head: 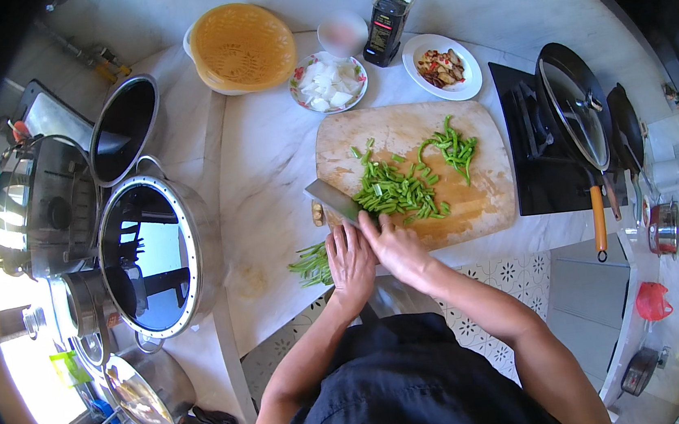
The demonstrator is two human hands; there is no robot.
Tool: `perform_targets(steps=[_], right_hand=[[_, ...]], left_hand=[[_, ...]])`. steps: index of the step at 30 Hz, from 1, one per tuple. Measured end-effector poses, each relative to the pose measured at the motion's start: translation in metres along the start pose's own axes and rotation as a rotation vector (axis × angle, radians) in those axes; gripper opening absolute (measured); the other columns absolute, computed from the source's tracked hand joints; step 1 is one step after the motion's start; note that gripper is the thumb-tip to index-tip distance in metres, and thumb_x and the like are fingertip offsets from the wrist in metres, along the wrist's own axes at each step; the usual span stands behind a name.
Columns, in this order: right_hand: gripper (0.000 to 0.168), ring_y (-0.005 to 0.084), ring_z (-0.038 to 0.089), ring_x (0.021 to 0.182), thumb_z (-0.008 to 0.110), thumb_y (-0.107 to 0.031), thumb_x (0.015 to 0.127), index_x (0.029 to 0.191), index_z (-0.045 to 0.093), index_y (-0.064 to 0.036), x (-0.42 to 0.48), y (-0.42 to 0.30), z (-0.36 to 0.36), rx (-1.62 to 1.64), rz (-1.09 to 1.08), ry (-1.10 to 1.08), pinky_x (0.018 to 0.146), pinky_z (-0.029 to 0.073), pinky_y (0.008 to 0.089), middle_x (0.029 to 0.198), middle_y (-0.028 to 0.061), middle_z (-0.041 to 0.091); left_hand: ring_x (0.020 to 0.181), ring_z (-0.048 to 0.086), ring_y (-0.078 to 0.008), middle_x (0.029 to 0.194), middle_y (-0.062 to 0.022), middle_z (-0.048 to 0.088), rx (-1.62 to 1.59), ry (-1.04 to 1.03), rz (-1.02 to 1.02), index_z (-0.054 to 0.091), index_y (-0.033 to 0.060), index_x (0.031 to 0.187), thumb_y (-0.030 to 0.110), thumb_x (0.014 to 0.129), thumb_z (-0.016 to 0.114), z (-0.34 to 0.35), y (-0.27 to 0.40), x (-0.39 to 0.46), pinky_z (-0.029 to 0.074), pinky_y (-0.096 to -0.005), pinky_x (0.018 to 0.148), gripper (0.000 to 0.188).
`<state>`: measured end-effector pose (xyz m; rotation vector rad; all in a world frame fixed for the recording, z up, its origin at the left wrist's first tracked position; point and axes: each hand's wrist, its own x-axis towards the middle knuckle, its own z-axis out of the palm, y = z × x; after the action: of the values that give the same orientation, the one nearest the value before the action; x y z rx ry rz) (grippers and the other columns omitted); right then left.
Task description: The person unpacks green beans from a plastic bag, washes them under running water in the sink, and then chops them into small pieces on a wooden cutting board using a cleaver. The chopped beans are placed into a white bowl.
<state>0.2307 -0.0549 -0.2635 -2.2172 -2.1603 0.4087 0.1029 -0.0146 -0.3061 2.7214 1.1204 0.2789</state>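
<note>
A wooden cutting board (pixel 415 174) lies on the marble counter before me. My right hand (pixel 394 240) grips a cleaver (pixel 335 200), its wide blade pointing up and to the left over the board's left edge. Close beside it, my left hand (pixel 351 257) rests on uncut green bean pods (pixel 313 266), whose ends stick out to the left. Cut green pieces (pixel 399 191) are heaped on the middle of the board. A smaller pile of longer green pieces (pixel 453 147) lies at its upper right. The cleaver's handle is hidden by my right hand.
Behind the board stand a yellow basket (pixel 244 46), a plate of sliced white vegetable (pixel 328 83), a blurred bowl (pixel 342 32), a bottle of dark sauce (pixel 387 23) and a plate of chopped seasonings (pixel 441 70). A lidded wok (pixel 578 109) is on the right stove; a large pot (pixel 200 256) stands left.
</note>
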Motion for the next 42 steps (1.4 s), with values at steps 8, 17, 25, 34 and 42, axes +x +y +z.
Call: perform_targets(steps=[8,17,25,34,42], right_hand=[[0.063,0.0404,0.065,0.065,0.050,0.009,0.082,0.141,0.030,0.001,-0.027,0.033,-0.038,0.218,0.117,-0.013,0.053,0.056,0.0446,0.103,0.0363,0.055],[0.066,0.0382,0.066,0.061,0.053,0.001,0.081,0.143,0.029,0.002,-0.081,0.006,-0.035,0.013,0.029,-0.062,0.053,0.056,0.0413,0.106,0.0361,0.055],[0.060,0.0266,0.067,0.054,0.057,-0.008,0.082,0.138,0.036,0.002,-0.086,-0.003,-0.016,-0.217,0.015,0.008,0.045,0.055,0.0314,0.108,0.0346,0.058],[0.064,0.0387,0.068,0.067,0.051,-0.004,0.083,0.144,0.032,-0.004,-0.015,0.013,0.004,-0.025,-0.011,0.003,0.059,0.057,0.0459,0.114,0.0301,0.057],[0.063,0.0418,0.065,0.069,0.051,0.007,0.081,0.141,0.032,0.001,-0.030,0.026,-0.036,0.182,0.056,0.006,0.057,0.055,0.0475,0.097,0.0322,0.058]], left_hand=[[0.120,0.043,-0.0352,0.132,-0.0209,0.042,-0.030,0.001,-0.074,0.037,-0.0098,0.138,0.036,0.076,0.074,0.005,0.017,0.026,0.034,-0.0467,0.104,0.085],[0.125,0.039,-0.0417,0.132,-0.0287,0.043,-0.031,-0.017,0.008,0.051,-0.0114,0.124,0.031,0.074,0.070,-0.007,0.010,0.013,0.027,-0.0531,0.109,0.068],[0.125,0.038,-0.0393,0.130,-0.0198,0.049,-0.019,-0.059,0.036,0.060,-0.0010,0.121,0.022,0.082,0.056,0.007,0.012,-0.003,0.030,-0.0515,0.104,0.045],[0.120,0.043,-0.0373,0.127,-0.0216,0.047,-0.034,0.013,-0.010,0.043,-0.0043,0.136,0.022,0.083,0.059,0.006,0.013,0.000,0.034,-0.0472,0.102,0.061],[0.121,0.044,-0.0359,0.131,-0.0220,0.045,-0.085,-0.003,-0.142,0.035,-0.0124,0.138,0.034,0.075,0.075,0.006,0.020,0.025,0.034,-0.0451,0.104,0.088]])
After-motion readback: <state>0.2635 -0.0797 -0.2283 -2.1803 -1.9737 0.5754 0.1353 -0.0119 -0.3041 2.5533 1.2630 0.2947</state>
